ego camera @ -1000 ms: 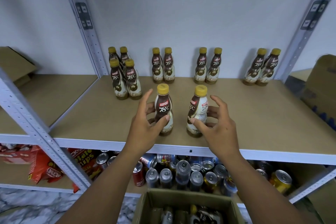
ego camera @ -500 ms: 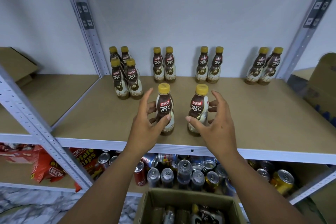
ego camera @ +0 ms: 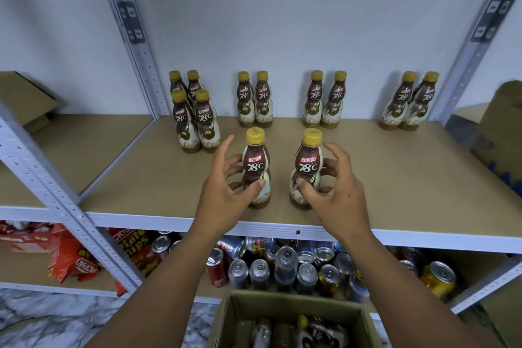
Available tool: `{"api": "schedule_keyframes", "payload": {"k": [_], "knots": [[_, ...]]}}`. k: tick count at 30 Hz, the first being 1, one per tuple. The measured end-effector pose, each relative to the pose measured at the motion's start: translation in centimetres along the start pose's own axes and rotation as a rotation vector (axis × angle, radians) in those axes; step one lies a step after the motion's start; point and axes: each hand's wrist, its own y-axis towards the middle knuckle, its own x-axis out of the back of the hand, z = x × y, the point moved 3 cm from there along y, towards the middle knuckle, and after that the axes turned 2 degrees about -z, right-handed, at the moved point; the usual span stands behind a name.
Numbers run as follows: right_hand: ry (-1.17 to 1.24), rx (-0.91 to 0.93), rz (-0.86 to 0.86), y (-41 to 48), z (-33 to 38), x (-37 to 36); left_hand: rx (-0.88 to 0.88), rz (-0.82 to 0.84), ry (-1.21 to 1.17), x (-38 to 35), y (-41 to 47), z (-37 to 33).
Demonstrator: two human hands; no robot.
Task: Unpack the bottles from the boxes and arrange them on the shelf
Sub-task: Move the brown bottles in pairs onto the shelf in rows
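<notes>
From my head camera I see both of my hands up at the brown shelf (ego camera: 395, 178), each on one yellow-capped coffee bottle near the front edge. My left hand (ego camera: 226, 186) is curled round the left front bottle (ego camera: 255, 161): the thumb (ego camera: 261, 183) presses the lower label, the other fingers wrap behind its left side, and the index finger is lifted clear near the cap. My right hand (ego camera: 336, 192) mirrors it on the right front bottle (ego camera: 309, 161), thumb on the lower label, fingers curved round the far right side, index finger raised. Both bottles stand upright on the board, apart from each other, labels facing me. Against the back wall stand a cluster of four bottles (ego camera: 197, 121) at the left, then a middle-left pair (ego camera: 255, 102), a middle-right pair (ego camera: 327, 102) and a far-right pair (ego camera: 409, 104), each pair touching. Below me an open cardboard box (ego camera: 282, 305) holds more bottles (ego camera: 316, 330) lying inside. The lower shelf carries a crowd of drink cans (ego camera: 285, 263) and, further left, red snack bags (ego camera: 73, 260). Another carton (ego camera: 502, 127) sits at the right edge of the view.
</notes>
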Motion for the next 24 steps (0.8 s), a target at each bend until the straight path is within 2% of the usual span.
{"api": "schedule_keyframes", "payload": {"k": [17, 24], "knots": [[0.084, 0.047, 0.099, -0.2, 1.1, -0.9, -0.035, 0.059, -0.010, -1.5, -0.2, 0.1], [0.056, 0.079, 0.056, 1.3, 2.2, 0.5, -0.095, 0.086, 0.095, -0.4, 0.8, -2.3]]}}
